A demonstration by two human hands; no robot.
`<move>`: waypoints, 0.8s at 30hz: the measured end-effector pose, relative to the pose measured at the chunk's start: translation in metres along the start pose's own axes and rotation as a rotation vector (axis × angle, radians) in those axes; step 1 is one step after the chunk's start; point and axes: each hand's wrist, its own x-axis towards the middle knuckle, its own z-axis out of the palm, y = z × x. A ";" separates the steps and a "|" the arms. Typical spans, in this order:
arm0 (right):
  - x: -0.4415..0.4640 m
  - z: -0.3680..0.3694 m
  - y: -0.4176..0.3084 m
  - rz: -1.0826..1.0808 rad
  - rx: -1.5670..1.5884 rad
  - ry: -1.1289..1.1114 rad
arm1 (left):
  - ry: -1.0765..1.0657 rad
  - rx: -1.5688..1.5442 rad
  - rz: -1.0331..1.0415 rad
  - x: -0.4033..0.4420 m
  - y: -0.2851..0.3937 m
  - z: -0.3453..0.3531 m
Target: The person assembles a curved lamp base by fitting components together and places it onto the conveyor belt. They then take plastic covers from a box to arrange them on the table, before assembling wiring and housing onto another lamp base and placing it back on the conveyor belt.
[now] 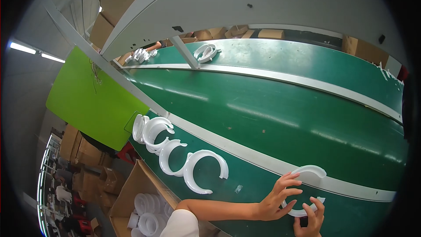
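A glossy white C-shaped plastic ring (312, 170) is at the near edge of the green bench, its gap facing right. My left hand (274, 198) is curled over the ring's left side, fingers somewhat spread and thumb on the lower arc, hiding part of it. At the lower arc, my right hand (312, 221) has its fingers and thumb closed about the rim near the ring's end. Left of my hands, a similar white ring (189, 174) lies on the bench. Beside it, more white rings (163, 156) lie in a row, touching or overlapping.
A metal rail (258, 160) separates my bench strip from the green conveyor belt (245, 105). Across it lie white rings (207, 53) and a pile of white pieces (141, 55). An open cardboard box (123, 197) below holds several white round parts. A light-green board (90, 98) stands left.
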 end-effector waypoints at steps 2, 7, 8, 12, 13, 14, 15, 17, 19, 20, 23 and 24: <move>-0.004 0.000 0.005 0.014 -0.021 -0.008 | 0.055 -0.020 -0.138 0.001 0.002 0.001; -0.003 -0.001 0.007 0.177 0.010 0.001 | 0.015 -0.104 -0.426 0.005 -0.004 -0.005; -0.002 -0.002 0.009 0.220 0.012 -0.010 | -0.015 -0.119 -0.442 0.005 -0.005 -0.004; 0.005 -0.004 0.004 0.152 -0.098 0.081 | -0.026 -0.247 -0.501 0.003 -0.006 -0.004; 0.002 -0.002 0.006 0.227 -0.027 0.094 | 0.009 -0.298 -0.514 0.004 -0.008 -0.003; -0.005 0.003 0.009 0.304 0.045 0.105 | 0.044 -0.349 -0.530 0.003 -0.009 -0.001; -0.005 0.004 0.007 0.381 0.117 0.115 | 0.080 -0.401 -0.546 0.002 -0.010 0.000; -0.005 -0.001 0.004 0.581 0.260 0.018 | 0.034 -0.375 -0.547 0.003 -0.011 -0.004; -0.004 -0.002 0.002 0.532 0.244 -0.006 | 0.009 -0.372 -0.549 0.003 -0.013 -0.007; -0.005 -0.001 0.004 0.385 0.158 0.016 | 0.009 -0.382 -0.556 0.002 -0.012 -0.007; -0.011 0.002 0.010 0.263 0.149 0.064 | 0.020 -0.424 -0.561 0.002 -0.011 -0.008; -0.013 0.002 0.011 0.277 0.188 0.076 | 0.027 -0.441 -0.563 0.002 -0.011 -0.008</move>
